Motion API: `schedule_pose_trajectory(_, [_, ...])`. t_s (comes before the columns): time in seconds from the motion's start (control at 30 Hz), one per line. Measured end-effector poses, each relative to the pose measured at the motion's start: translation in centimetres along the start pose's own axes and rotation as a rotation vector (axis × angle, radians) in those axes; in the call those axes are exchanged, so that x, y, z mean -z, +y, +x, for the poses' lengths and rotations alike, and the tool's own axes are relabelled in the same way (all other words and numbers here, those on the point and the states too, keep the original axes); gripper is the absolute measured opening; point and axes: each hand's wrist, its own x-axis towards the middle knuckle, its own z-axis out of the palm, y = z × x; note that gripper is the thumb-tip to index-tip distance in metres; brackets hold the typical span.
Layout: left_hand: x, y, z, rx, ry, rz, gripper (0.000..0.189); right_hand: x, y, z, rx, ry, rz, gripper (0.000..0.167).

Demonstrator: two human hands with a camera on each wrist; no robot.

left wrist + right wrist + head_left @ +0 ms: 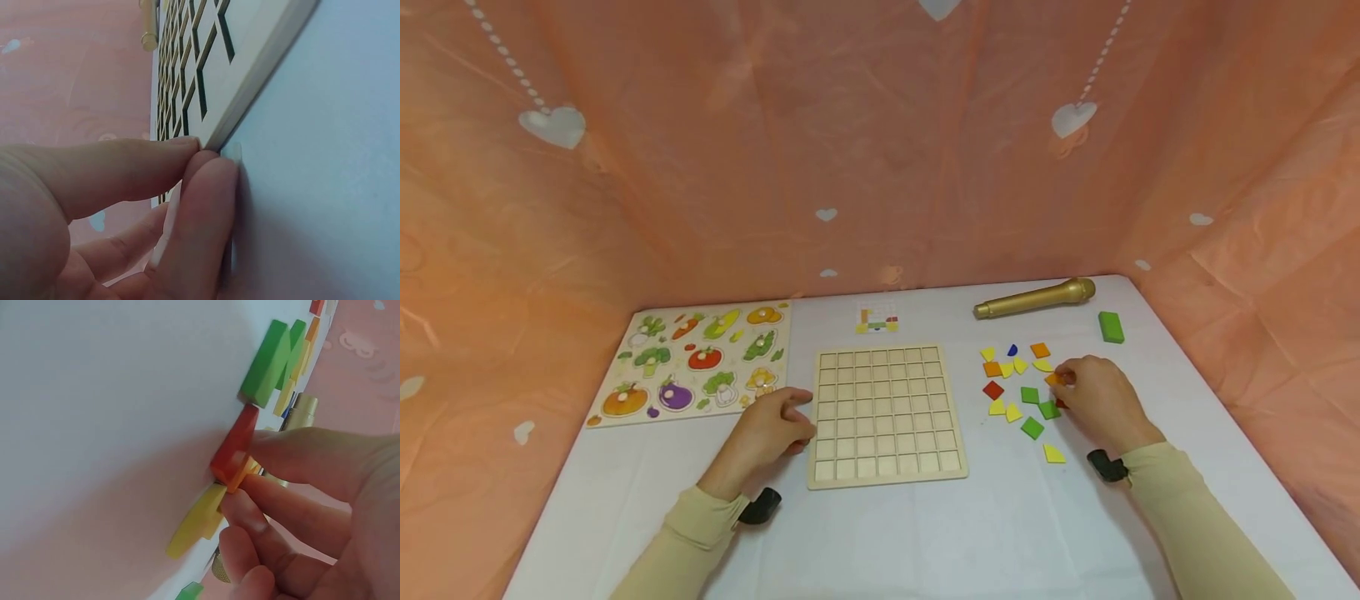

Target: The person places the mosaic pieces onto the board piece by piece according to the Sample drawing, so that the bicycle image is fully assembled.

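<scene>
A pale wooden grid board [876, 427] lies flat, its square cells bare. My left hand [767, 429] pinches its left edge, with the thumb over the rim and a bent finger against the side in the left wrist view. Among the loose coloured tiles to the right, my right hand [1101, 402] pinches an orange tile [1052, 379] between thumb and fingertips. Close by these fingertips are a red tile [236, 447] and a yellow tile [197, 522] in the right wrist view. Green tiles [1029, 395], yellow pieces and a blue half-round piece [1012, 350] lie to their left.
A vegetable puzzle board [700, 383] occupies the back left. Behind the grid board lies a small printed pattern card [877, 318]. A gold microphone [1033, 299] and a green block [1111, 327] are at the back right. Pink cloth [880, 167] hangs around the table.
</scene>
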Motion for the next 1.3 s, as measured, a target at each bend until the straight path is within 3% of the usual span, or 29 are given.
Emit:
schedule_pose_trajectory(0.27, [0.2, -0.1, 0.0, 0.004, -0.010, -0.005, 0.053, 0.4, -1.0, -0.1, -0.004, -0.015, 0.034, 0.032])
schedule_pose_trajectory(0.43, [0.3, 0.0, -0.3, 0.024, -0.022, -0.022, 0.057, 0.2, -2.8, 0.3, -0.005, -0.051, 0.089, 0.036])
schedule_pose_trajectory(0.6, [0.2, 0.3, -0.2, 0.043, -0.018, -0.030, 0.060, -0.4, -4.8, 1.1, 0.046, -0.048, 0.087, 0.034])
schedule_pose_trajectory(0.87, [0.0, 0.1, 0.2, 0.053, -0.003, -0.024, 0.060, -2.5, -9.2, 2.5, 0.199, -0.024, 0.093, 0.027])
schedule_pose_trajectory(1.1, [0.0, 0.2, 0.3, 0.050, -0.021, -0.020, 0.060, -4.1, -14.3, 3.0, 0.205, -0.071, 0.148, 0.026])
schedule_pose_trajectory(1.3, [0.2, 0.1, 0.2, 0.046, -0.019, -0.011, 0.060, -5.6, -18.3, 3.7, 0.358, -0.081, 0.100, 0.023])
